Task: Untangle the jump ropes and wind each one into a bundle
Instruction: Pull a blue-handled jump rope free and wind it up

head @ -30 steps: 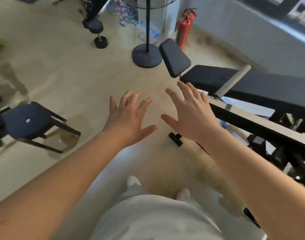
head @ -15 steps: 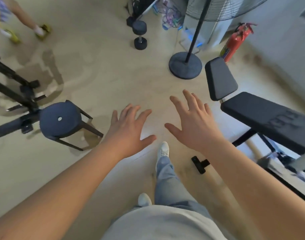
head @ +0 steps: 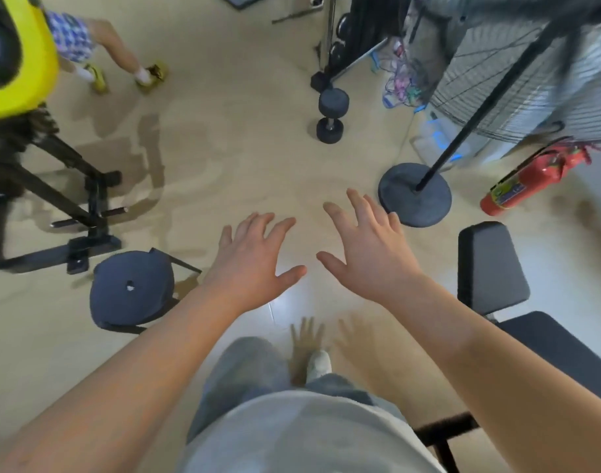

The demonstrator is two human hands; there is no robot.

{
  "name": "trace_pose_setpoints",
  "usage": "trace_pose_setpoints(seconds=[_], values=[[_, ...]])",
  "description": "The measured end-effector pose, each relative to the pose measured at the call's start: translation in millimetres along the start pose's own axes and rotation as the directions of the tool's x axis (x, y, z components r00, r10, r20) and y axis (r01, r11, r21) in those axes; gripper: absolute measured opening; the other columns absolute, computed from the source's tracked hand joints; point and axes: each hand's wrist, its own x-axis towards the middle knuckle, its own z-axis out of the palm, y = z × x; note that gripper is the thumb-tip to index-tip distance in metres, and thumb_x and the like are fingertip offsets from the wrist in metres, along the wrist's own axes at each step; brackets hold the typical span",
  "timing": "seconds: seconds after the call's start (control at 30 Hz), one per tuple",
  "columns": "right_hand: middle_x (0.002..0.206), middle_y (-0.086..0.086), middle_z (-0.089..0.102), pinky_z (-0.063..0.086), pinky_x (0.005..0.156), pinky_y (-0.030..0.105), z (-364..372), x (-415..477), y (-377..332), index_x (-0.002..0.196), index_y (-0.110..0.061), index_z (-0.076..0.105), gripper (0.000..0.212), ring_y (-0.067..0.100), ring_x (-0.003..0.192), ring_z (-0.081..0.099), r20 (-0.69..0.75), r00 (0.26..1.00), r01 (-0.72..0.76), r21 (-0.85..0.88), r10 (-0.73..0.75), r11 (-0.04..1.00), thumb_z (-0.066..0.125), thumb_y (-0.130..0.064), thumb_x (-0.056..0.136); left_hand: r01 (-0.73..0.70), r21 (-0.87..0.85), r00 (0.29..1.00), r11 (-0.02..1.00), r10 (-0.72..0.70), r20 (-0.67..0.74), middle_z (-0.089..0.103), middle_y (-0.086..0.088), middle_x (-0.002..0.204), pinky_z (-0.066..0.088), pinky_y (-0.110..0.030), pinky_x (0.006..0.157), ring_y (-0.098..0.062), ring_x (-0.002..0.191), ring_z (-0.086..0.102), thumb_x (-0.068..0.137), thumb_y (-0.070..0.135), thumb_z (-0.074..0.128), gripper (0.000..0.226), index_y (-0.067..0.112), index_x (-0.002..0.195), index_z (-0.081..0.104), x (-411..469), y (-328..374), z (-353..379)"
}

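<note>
Your left hand [head: 254, 268] & right hand [head: 370, 257] hang spread, holding nothing; the tangled pink-blue-green cord jump ropes [head: 399, 85] lie well ahead, near the black dumbbell [head: 330, 116]. Likely step: approach. Next: walk over, grab.

Head-worn wide-angle camera looks steeply down past outstretched arms to the floor [head: 244, 165].

A gym: dumbbell [head: 331, 115], weight bench [head: 490, 264], floor.
</note>
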Motion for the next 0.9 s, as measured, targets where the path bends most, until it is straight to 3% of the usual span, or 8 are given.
trace_pose_setpoints(seconds=[0.43, 0.63, 0.8, 0.9], values=[[0.159, 0.013, 0.021, 0.035, 0.108, 0.059, -36, 322, 21, 0.15, -0.028, 0.025, 0.074, 0.035, 0.145, 0.024, 0.007, 0.999, -0.038, 0.003, 0.038, 0.999, 0.053, -0.06, 0.09, -0.019, -0.065, 1.0, 0.998, 0.018, -0.015, 0.029, -0.003, 0.156, 0.021, -0.058, 0.116, -0.025, 0.146, 0.022, 0.083, 0.077, 0.041, 0.082, 0.037, 0.151, 0.021, 295, -134, -73], [0.164, 0.01, 0.01, 0.024, 0.117, 0.057, -73, 477, 25, 0.155, -0.032, 0.014, 0.074, 0.033, 0.151, 0.011, 0.034, 0.993, -0.117, 0.043, 0.116, 0.992, 0.046, -0.061, 0.094, -0.067, -0.065, 0.997, 0.996, 0.069, 0.02, 0.03, -0.003, 0.156, 0.024, -0.057, 0.115, -0.026, 0.143, 0.028, 0.083, 0.075, 0.047, 0.081, 0.038, 0.15, 0.023, 433, -198, -127], [0.154, 0.018, 0.035, 0.043, 0.099, 0.054, -94, 590, 49, 0.146, -0.024, 0.039, 0.074, 0.039, 0.138, 0.04, -0.072, 0.986, -0.146, 0.044, 0.149, 0.988, 0.05, -0.061, 0.084, -0.097, -0.078, 0.995, 0.992, 0.099, 0.028, 0.03, -0.004, 0.156, 0.027, -0.055, 0.114, -0.027, 0.143, 0.028, 0.084, 0.074, 0.048, 0.082, 0.036, 0.152, 0.023, 546, -229, -162], [0.153, 0.02, 0.037, 0.045, 0.098, 0.056, -103, 660, 72, 0.146, -0.022, 0.041, 0.075, 0.04, 0.136, 0.041, -0.066, 0.988, -0.138, 0.042, 0.14, 0.99, 0.061, -0.058, 0.084, -0.085, -0.091, 0.996, 0.992, 0.088, 0.03, 0.03, -0.005, 0.156, 0.029, -0.056, 0.114, -0.027, 0.144, 0.028, 0.083, 0.074, 0.048, 0.083, 0.036, 0.152, 0.023, 619, -244, -176]])
